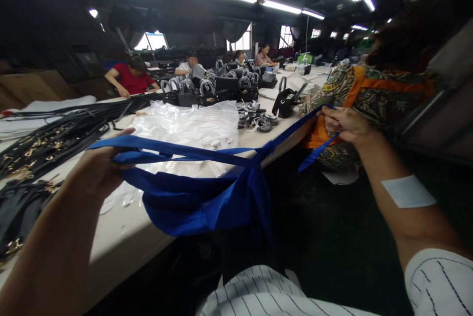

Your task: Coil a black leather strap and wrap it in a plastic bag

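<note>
A blue cloth apron [207, 207] with long straps is stretched between my two hands, its body hanging in loose folds over the table's front edge. My left hand [101, 170] is closed around the bands at its left end; part of the fingers is hidden by the cloth. On the right, my right hand [349, 126] pinches a strap [291, 131] pulled taut, and a loose strap end dangles below the fingers. Behind the apron, clear plastic bags [188, 121] lie spread on the table [140, 237].
Black straps with gold clasps [40, 148] cover the table's left side. Several black handbags [218, 89] stand farther back, near wrapped coiled straps [258, 119]. A person in an orange-strapped apron [354, 94] sits close on the right. Other people work across the table.
</note>
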